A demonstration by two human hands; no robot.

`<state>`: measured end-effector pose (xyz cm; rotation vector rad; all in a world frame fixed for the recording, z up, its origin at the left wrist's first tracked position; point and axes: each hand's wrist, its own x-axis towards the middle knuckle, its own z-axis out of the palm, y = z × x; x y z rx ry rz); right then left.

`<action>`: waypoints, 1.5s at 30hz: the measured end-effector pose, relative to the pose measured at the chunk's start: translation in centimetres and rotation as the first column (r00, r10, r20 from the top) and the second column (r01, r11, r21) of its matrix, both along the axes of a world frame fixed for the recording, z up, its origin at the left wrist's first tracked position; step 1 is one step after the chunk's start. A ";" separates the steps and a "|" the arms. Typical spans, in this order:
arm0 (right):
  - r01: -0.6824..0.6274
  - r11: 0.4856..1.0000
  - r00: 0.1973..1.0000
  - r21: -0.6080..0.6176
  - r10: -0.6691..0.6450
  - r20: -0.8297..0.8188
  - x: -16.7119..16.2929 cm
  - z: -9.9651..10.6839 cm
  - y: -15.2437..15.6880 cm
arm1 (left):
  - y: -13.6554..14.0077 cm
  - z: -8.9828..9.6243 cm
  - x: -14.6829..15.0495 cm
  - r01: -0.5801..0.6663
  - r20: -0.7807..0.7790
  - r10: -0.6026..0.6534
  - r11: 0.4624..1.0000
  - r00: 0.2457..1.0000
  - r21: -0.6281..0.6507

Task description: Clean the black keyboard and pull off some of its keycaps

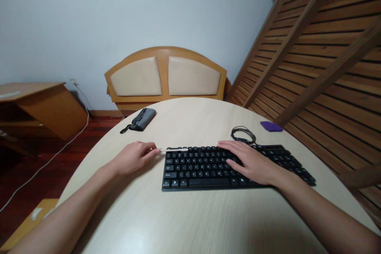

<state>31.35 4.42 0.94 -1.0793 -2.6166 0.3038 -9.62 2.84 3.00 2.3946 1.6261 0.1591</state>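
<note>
A black keyboard (202,174) lies on the round, pale wooden table (166,222). At its upper left corner, my left hand (135,158) pinches a thin white stick (178,149) between thumb and fingers. The stick runs rightward along the top row of keys, and its far end is thicker; what kind of tool it is I cannot make out. My right hand (250,162) rests flat over the right part of the keyboard, fingers stretched out and covering some keys. Behind that hand sits the keyboard's coiled black cable (243,135).
A grey pouch (145,119) with a black strap lies at the table's back left. A folded purple cloth (271,126) is near the right edge. Beyond stand a padded headboard (165,75), leaning wooden slats (321,75) and a wooden desk (53,107).
</note>
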 end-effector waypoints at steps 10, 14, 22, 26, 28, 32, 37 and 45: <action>-0.017 1.000 1.000 0.004 0.017 -0.011 0.0 0.0 0.2 | 0.4 -1.4 -0.6 0.226 0.169 -0.243 0.968 0.955 0.110; -0.020 0.997 0.999 0.072 0.022 -0.028 -1.0 0.6 -0.5 | 0.3 -0.5 -1.0 0.194 0.147 -0.214 0.971 0.966 0.136; -0.133 0.991 0.991 -0.020 0.133 0.030 -5.5 1.1 -2.0 | 0.8 0.7 -3.0 0.119 0.141 -0.125 0.992 0.982 0.052; -0.091 0.994 0.995 -0.055 0.093 0.039 -6.0 0.3 -2.2 | 1.0 0.7 -4.0 0.090 0.189 -0.085 0.996 0.978 -0.020; -0.064 0.997 0.997 -0.043 0.066 0.042 -5.8 0.2 -2.4 | 1.0 0.6 -4.1 0.090 0.196 -0.082 0.995 0.977 -0.032; -0.057 0.998 0.994 -0.033 0.059 0.092 -4.7 0.2 -2.9 | 0.8 0.4 -3.5 0.094 0.200 -0.081 0.994 0.977 -0.057; -0.034 0.999 0.992 -0.025 0.036 0.122 -3.2 0.1 -2.8 | 0.7 0.6 -2.9 0.155 0.214 -0.143 0.987 0.966 -0.036; -0.040 0.999 0.996 -0.033 0.043 0.081 -3.0 -0.5 -2.3 | 0.9 1.1 -3.7 0.119 0.229 -0.104 0.992 0.968 -0.051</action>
